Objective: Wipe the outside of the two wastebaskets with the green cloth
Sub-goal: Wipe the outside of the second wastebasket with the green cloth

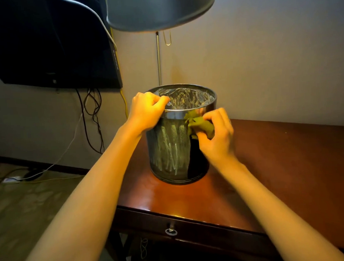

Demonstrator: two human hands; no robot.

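1. While the wastebasket (177, 146) stands near the left edge of the surface (277, 165), the left hand (146, 109) grips its near-left rim with curled fingers; a clear liner (185, 99) shows inside.
2. Right hand (216, 136) clamps the bunched green cloth (200, 125) against the upper outside wall, just below the rim.
3. Lamp pole (158, 58) rises just behind the wastebasket, its shade (160, 10) overhead; a dark screen (51, 46) hangs on the wall beyond the left edge, cables (91, 118) dangling below; a ring pull (171, 231) sits under the front edge.
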